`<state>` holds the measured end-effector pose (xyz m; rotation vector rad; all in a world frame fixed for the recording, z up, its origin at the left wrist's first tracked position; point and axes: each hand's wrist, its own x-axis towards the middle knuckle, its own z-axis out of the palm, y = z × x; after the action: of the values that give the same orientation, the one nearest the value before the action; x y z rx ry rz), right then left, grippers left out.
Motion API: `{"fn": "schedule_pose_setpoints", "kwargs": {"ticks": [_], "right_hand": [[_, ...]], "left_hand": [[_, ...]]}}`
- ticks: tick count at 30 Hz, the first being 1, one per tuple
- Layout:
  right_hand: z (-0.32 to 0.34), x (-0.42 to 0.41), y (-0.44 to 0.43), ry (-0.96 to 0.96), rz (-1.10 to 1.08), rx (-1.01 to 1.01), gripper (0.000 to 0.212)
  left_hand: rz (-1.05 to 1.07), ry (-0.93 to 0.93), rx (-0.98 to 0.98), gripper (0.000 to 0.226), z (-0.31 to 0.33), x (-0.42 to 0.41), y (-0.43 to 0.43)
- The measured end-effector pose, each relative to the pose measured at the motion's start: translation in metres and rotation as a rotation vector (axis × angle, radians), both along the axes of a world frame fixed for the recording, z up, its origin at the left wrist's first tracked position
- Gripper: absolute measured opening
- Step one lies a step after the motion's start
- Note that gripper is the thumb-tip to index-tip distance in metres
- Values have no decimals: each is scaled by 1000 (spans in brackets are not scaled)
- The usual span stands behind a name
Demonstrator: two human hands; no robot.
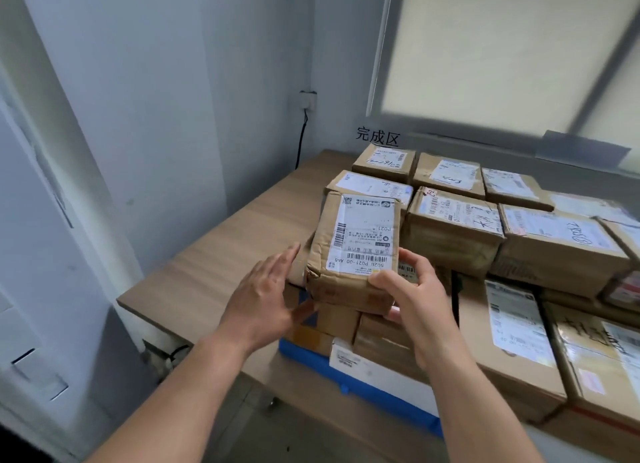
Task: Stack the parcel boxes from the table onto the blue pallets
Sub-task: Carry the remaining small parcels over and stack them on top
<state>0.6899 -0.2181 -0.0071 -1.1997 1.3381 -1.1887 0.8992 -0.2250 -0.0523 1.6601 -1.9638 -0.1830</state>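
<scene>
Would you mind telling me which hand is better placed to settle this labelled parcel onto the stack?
Likely the right hand: its fingers curl round the near corner of the labelled parcel, while the left hand is open beside its left side, gripping nothing.

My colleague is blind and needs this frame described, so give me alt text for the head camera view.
A person's right hand grips the near corner of a labelled cardboard parcel atop stacked boxes, the open left hand flat beside its left side. The stack sits on a blue pallet next to a wooden table.
</scene>
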Motion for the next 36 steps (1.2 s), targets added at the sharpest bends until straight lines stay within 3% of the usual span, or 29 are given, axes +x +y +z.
{"fn": "schedule_pose_setpoints", "kwargs": {"ticks": [6, 11, 17, 20, 27, 36], "right_hand": [[2, 36, -9, 14, -83, 26, 56], [3, 54, -12, 177, -104, 29, 56], [-2, 56, -8, 405, -55, 17, 95], [-5, 58, -10, 536, -40, 28, 102], [-11, 58, -17, 671, -47, 16, 97], [-16, 56, -19, 677, -73, -8, 88]], "left_hand": [[-183, 106, 39, 82, 2, 27, -30], [-282, 213, 96, 70, 1, 37, -50], [-366, 262, 102, 72, -5, 44, -54], [-393, 275, 88, 70, -7, 48, -55], [-373, 326, 81, 64, -6, 51, -58], [-384, 297, 79, 64, -6, 49, -59]]}}
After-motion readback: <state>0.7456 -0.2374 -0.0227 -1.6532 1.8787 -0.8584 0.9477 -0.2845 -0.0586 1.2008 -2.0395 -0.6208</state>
